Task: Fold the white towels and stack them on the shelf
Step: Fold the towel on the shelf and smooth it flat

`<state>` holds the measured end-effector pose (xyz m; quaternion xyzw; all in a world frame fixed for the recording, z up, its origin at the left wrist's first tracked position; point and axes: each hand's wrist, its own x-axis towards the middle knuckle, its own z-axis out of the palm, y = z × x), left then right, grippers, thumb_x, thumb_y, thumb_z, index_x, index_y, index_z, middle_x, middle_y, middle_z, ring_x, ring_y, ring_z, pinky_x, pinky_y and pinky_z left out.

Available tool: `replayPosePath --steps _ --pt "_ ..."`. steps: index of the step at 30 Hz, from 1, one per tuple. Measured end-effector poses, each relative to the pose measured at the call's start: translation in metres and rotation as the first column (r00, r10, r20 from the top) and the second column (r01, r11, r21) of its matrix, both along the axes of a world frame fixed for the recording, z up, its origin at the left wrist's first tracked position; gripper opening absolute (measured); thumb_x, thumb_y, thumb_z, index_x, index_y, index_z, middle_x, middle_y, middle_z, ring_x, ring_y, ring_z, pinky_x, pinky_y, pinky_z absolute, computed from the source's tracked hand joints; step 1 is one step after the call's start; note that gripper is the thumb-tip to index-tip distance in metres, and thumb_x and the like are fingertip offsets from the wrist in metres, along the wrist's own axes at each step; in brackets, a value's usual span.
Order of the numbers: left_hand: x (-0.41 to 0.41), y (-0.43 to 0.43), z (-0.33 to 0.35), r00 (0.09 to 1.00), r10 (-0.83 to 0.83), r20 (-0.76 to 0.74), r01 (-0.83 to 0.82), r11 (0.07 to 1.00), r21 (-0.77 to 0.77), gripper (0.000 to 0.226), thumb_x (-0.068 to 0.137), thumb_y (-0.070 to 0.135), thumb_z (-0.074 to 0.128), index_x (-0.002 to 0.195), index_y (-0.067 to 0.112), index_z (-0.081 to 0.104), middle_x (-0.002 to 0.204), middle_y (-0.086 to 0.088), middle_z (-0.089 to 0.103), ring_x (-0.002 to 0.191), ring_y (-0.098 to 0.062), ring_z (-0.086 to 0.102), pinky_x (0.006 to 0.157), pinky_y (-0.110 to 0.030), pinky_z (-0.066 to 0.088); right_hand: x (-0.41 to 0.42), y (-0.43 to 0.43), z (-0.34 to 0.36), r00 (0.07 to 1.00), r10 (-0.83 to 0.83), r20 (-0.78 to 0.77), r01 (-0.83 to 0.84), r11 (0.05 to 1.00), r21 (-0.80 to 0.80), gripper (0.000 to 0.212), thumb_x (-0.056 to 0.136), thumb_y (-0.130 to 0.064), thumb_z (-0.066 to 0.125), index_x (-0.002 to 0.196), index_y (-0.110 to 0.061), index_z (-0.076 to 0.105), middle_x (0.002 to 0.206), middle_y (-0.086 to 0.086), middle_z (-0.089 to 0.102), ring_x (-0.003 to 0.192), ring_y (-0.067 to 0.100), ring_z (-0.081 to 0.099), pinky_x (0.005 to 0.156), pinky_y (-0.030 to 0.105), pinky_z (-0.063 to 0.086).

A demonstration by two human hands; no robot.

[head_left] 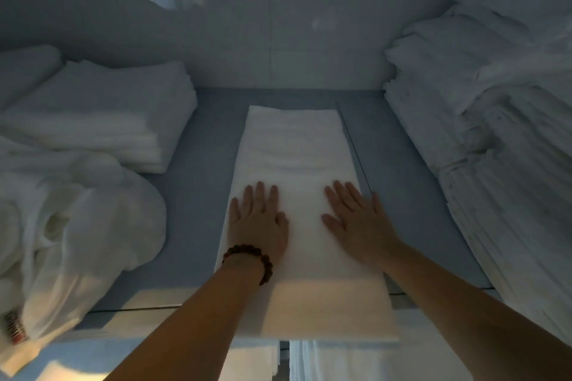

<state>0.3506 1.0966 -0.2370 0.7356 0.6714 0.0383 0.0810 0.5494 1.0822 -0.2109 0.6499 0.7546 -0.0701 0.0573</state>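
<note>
A long white towel (294, 151), folded into a narrow strip, lies lengthwise on the grey shelf (198, 182), its near end hanging over the front edge. My left hand (258, 221), with a brown bead bracelet on the wrist, rests flat on the towel's near left part, fingers spread. My right hand (356, 221) lies flat on the near right part, reaching the towel's right edge. Neither hand grips anything.
A stack of folded white towels (102, 114) sits at the left rear. A crumpled white cloth heap (68, 226) is at the near left. A tall pile of folded white linen (495, 133) fills the right side. The shelf's back wall (278, 25) is close behind.
</note>
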Motion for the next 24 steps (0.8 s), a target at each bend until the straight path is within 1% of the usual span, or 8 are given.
replayPosePath --steps 3,6,9,12,14,17,19,24 --pt "-0.015 0.015 -0.001 0.985 0.17 -0.033 -0.167 0.982 0.086 0.063 0.093 0.039 0.014 0.15 0.017 -0.002 0.158 -0.003 -0.007 0.144 -0.027 -0.011 0.112 -0.048 -0.014 0.025 0.023 0.006 0.982 -0.176 0.064 0.175 0.984 0.025 0.058 0.1 -0.045 0.012 0.15 -0.022 -0.004 0.159 0.0 -0.007 0.147 0.022 -0.008 0.117 0.053 -0.001" --pt "0.013 0.036 0.007 0.994 -0.108 -0.001 0.105 0.971 0.213 0.063 0.09 0.04 0.009 0.149 0.023 -0.004 0.158 -0.001 -0.01 0.144 -0.023 -0.015 0.111 -0.044 -0.017 0.002 0.047 0.009 1.0 0.005 -0.015 -0.003 0.995 0.099 0.055 0.101 -0.038 0.016 0.15 -0.02 -0.002 0.159 -0.002 -0.009 0.146 0.018 -0.012 0.118 0.049 -0.003" --pt "0.028 0.066 0.004 0.967 -0.253 -0.026 0.254 0.962 0.099 0.057 0.096 0.044 0.011 0.149 0.029 -0.006 0.158 0.003 -0.01 0.144 -0.019 -0.013 0.115 -0.043 -0.011 -0.019 0.068 0.0 0.986 0.16 -0.048 -0.156 0.985 0.078 0.054 0.102 -0.039 0.016 0.15 -0.024 -0.002 0.159 -0.006 -0.009 0.146 0.013 -0.012 0.118 0.047 -0.004" --pt "0.008 0.099 -0.004 0.998 -0.015 -0.062 0.017 1.0 0.025 0.059 0.095 0.048 0.008 0.149 0.028 -0.005 0.158 0.001 -0.01 0.145 -0.02 -0.01 0.116 -0.048 -0.006 0.008 0.102 -0.003 1.0 0.016 0.025 -0.018 0.997 0.074 0.056 0.1 -0.045 0.013 0.15 -0.025 -0.002 0.159 -0.005 -0.007 0.147 0.015 -0.007 0.118 0.05 -0.002" --pt "0.003 0.115 -0.003 0.992 0.093 -0.08 -0.088 0.994 0.066 0.062 0.093 0.05 0.007 0.149 0.025 -0.001 0.159 -0.002 -0.005 0.145 -0.025 -0.008 0.112 -0.053 -0.009 0.025 0.124 0.003 0.996 -0.065 0.063 0.06 0.995 0.079 0.056 0.1 -0.044 0.012 0.15 -0.024 -0.003 0.159 -0.003 -0.008 0.147 0.02 -0.007 0.118 0.051 -0.002" --pt "0.024 0.133 0.001 0.995 -0.096 -0.041 0.102 0.979 0.174 0.059 0.094 0.048 0.006 0.149 0.029 -0.001 0.159 0.0 -0.005 0.145 -0.024 -0.011 0.112 -0.049 -0.011 0.005 0.145 0.001 0.983 0.184 0.012 -0.184 0.974 0.129 0.052 0.101 -0.041 0.016 0.15 -0.03 0.002 0.159 -0.006 -0.005 0.147 0.017 -0.007 0.118 0.049 -0.004" --pt "0.028 0.148 0.001 0.985 -0.169 -0.027 0.171 0.979 0.108 0.056 0.096 0.045 0.007 0.149 0.03 -0.005 0.159 0.002 -0.008 0.145 -0.021 -0.012 0.116 -0.046 -0.008 -0.01 0.157 -0.006 0.955 0.294 -0.03 -0.29 0.952 0.099 0.051 0.101 -0.042 0.016 0.149 -0.034 0.003 0.159 -0.01 -0.003 0.147 0.015 -0.007 0.118 0.049 -0.005" --pt "0.011 0.171 -0.008 0.998 -0.025 -0.05 0.03 0.994 0.104 0.069 0.09 0.06 0.005 0.149 0.028 -0.006 0.158 -0.003 -0.009 0.145 -0.025 -0.009 0.116 -0.046 -0.006 0.013 0.207 -0.003 0.998 -0.037 0.046 0.033 0.997 0.069 0.052 0.099 -0.049 0.012 0.149 -0.037 0.0 0.159 -0.007 -0.006 0.147 0.02 -0.005 0.116 0.056 -0.002"
